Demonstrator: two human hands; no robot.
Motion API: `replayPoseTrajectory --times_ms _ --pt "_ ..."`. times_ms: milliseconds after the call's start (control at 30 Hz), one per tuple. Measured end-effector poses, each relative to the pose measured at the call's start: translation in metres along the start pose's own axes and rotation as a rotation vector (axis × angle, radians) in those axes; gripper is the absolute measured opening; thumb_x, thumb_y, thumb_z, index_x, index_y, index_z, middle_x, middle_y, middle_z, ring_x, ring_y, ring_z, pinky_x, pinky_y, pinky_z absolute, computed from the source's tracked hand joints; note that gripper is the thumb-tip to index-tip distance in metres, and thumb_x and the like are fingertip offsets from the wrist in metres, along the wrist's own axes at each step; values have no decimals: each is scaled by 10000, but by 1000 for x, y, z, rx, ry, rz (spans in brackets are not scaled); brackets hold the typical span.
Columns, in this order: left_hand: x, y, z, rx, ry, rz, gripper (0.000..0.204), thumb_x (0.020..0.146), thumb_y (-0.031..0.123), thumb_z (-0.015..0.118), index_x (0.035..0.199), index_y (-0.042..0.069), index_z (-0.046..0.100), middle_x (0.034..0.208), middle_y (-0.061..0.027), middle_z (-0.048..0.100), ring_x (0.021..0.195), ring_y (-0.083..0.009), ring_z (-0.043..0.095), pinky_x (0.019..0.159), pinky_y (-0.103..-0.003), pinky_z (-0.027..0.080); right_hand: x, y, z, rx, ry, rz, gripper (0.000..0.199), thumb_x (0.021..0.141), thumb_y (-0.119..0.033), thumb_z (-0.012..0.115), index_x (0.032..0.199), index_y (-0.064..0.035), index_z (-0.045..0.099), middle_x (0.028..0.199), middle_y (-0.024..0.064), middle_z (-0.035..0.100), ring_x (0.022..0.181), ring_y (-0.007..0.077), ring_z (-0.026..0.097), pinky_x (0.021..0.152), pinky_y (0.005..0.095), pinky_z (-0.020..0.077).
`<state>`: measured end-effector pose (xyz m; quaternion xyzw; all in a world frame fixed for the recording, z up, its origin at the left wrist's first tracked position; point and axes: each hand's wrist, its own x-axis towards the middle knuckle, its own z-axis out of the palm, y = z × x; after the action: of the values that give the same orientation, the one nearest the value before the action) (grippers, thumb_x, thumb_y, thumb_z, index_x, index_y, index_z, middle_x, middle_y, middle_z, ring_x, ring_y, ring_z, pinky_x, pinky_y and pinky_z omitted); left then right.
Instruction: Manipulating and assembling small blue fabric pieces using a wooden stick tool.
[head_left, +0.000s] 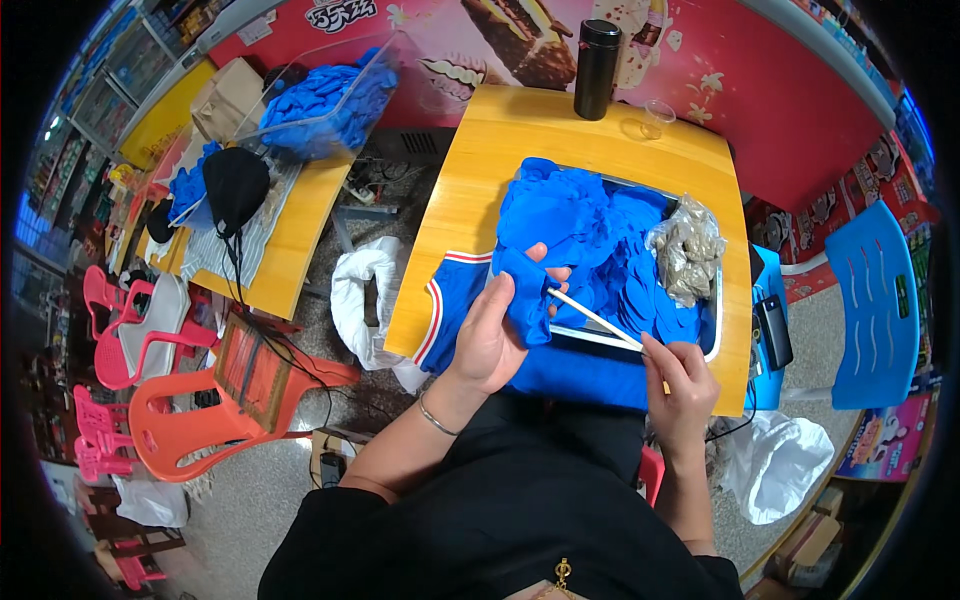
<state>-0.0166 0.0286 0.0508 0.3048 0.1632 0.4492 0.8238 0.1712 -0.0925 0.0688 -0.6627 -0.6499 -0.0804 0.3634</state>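
A small blue fabric piece (527, 305) is held in my left hand (488, 340), its fingers curled round it. My right hand (683, 388) pinches the lower right end of a thin white stick (600, 321). The stick's far end meets the blue piece by my left fingers; whether it goes inside cannot be made out. Just beyond both hands, a metal-rimmed tray (713, 345) holds a heap of blue fabric pieces (550, 210). On its right side rests a clear bag of brownish lumps (688, 250). Blue cloth with red-and-white trim (437, 310) lies under the tray.
A black flask (597, 70) and a clear cup (657, 118) stand at the yellow table's (470, 150) far edge. On the left, another table bears a clear bin (330, 110) of blue pieces. An orange chair (200, 420) is lower left, a blue chair (875, 310) right.
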Motion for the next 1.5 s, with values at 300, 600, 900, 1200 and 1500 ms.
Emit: replayPoseTrajectory --times_ms 300,600,900,1200,1500 --pt "-2 -2 0 107 -26 -3 433 976 291 356 1304 11 394 1138 -121 574 990 -136 555 812 -259 444 -5 -7 9 85 -58 83 285 682 27 648 941 -92 674 717 63 573 596 195 577 506 296 443" --pt "-6 -7 -3 530 -94 138 478 969 366 347 1220 -23 463 959 -65 567 663 -46 454 541 -166 368 -16 1 30 494 -219 124 292 697 65 626 964 -48 663 739 81 598 632 186 571 536 266 435" --pt "-14 -14 5 655 -66 300 418 957 366 377 1066 -22 490 952 -48 521 623 -39 420 502 -169 343 -25 -18 50 713 -189 224 169 796 29 590 964 20 611 787 60 577 644 95 500 556 190 370" --pt "-10 -8 7 676 -90 537 357 950 272 443 1068 -29 595 908 -75 564 810 -121 456 731 -248 380 -35 -14 59 965 -135 402 187 790 19 600 973 2 633 768 34 563 637 77 487 535 195 357" --pt "-17 0 12 757 -8 390 301 892 215 577 1044 -43 609 902 -26 604 704 -21 442 639 -166 363 -35 -18 57 879 -95 359 192 793 19 596 979 -14 633 741 30 551 604 70 462 514 194 337"
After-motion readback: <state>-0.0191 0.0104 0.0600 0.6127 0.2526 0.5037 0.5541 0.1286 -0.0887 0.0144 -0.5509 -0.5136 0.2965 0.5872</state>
